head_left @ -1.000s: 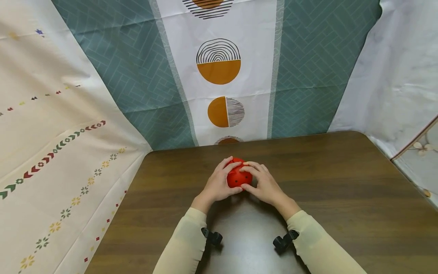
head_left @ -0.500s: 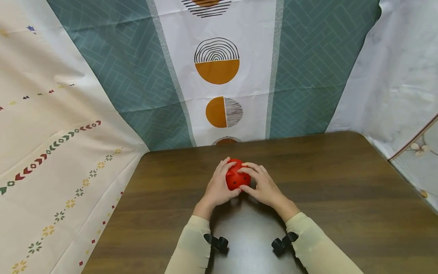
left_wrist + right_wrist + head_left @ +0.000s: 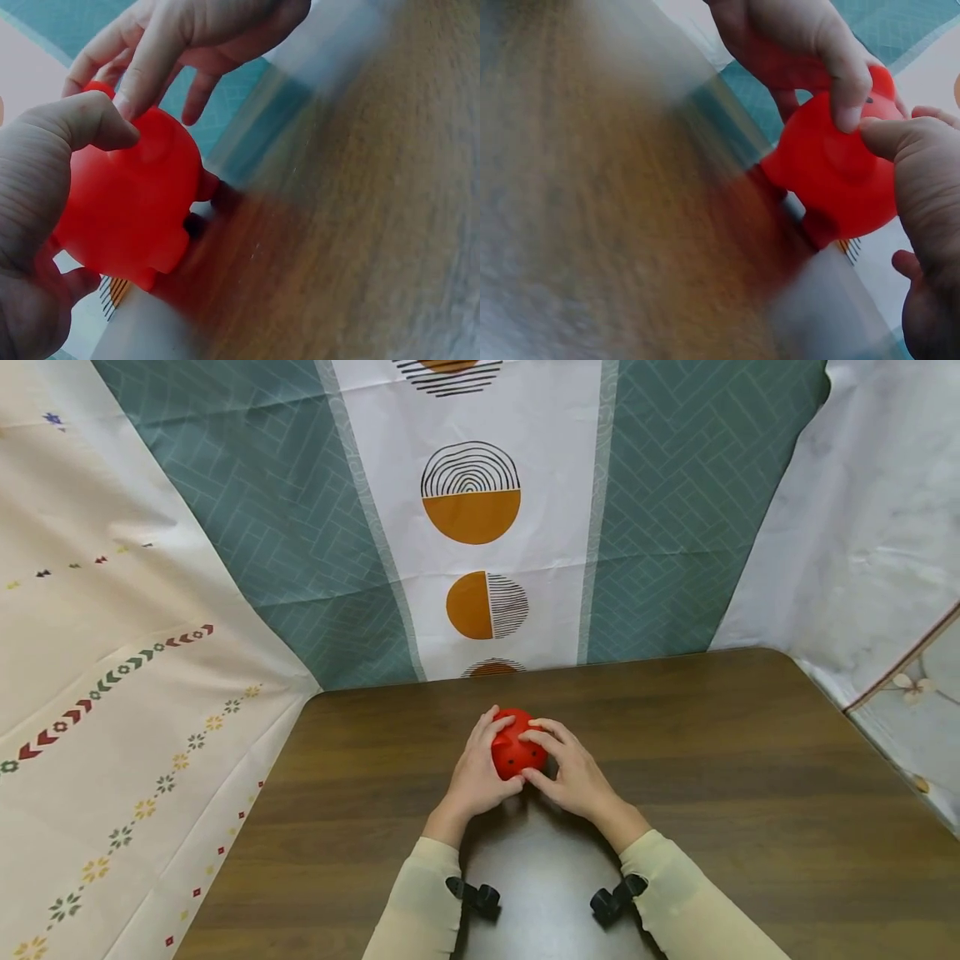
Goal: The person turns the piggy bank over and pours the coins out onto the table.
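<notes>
A small round red toy (image 3: 512, 752) with black dots and stubby feet sits between both hands near the middle of the brown wooden table (image 3: 750, 793). My left hand (image 3: 477, 772) grips its left side, thumb under and fingers curled over the top. My right hand (image 3: 567, 766) holds its right side, fingertips on top. In the left wrist view the red toy (image 3: 131, 202) fills the left side, with the left hand (image 3: 45, 225) round it and the right hand (image 3: 180, 37) above. In the right wrist view the red toy (image 3: 836, 172) is pinched by the right hand (image 3: 922, 195), with the left hand (image 3: 802, 45) over it.
Patterned cloths hang around the table: a teal and white one with orange circles (image 3: 472, 518) behind, a cream one (image 3: 112, 693) at the left, a pale one (image 3: 877, 527) at the right. Black wrist camera mounts (image 3: 476, 897) sit on both cream sleeves.
The hands and the red toy have stayed almost in place, shifting only slightly; the head view has drifted a little to the right.
</notes>
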{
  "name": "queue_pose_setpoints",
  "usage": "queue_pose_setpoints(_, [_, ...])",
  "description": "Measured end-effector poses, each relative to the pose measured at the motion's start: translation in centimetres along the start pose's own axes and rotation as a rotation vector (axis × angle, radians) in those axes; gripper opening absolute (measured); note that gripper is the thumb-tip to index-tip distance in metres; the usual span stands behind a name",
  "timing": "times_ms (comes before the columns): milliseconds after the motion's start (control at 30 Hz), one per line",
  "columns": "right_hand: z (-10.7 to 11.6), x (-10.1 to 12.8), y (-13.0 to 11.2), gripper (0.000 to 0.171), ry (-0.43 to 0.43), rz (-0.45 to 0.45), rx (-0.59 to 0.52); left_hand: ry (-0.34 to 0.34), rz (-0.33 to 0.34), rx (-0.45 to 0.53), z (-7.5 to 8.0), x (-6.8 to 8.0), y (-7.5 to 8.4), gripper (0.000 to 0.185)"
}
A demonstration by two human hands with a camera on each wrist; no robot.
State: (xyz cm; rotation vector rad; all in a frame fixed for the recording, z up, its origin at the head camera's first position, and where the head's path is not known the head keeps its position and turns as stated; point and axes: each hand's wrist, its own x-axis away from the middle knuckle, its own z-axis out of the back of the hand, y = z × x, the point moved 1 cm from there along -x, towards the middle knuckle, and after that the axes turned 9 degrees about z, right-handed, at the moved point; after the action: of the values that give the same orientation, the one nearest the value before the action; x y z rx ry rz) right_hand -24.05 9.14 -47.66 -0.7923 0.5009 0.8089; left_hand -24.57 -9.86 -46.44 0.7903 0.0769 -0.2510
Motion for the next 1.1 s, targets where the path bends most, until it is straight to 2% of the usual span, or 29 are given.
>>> queue_pose_setpoints(333, [0.1, 0.4, -0.2, 0.047, 0.063, -0.013, 0.040, -0.005, -0.015, 0.082, -1.0, -0.3, 0.1, 0.087])
queue_pose_setpoints(600, [0.1, 1.1, -0.3, 0.051, 0.077, -0.027, 0.043, -0.009, -0.013, 0.056, -1.1, 0.0, 0.3, 0.088])
queue_pose_setpoints(867, [-0.1, 1.5, -0.2, 0.060, 0.115, 0.002, 0.049, -0.037, 0.006, 0.057, -1.1, 0.4, -0.2, 0.093])
queue_pose_setpoints(1100, [0.3, 1.9, -0.3, 0.073, 0.149, 0.009, 0.062, -0.054, -0.045, 0.040, -0.9, 0.4, -0.1, 0.092])
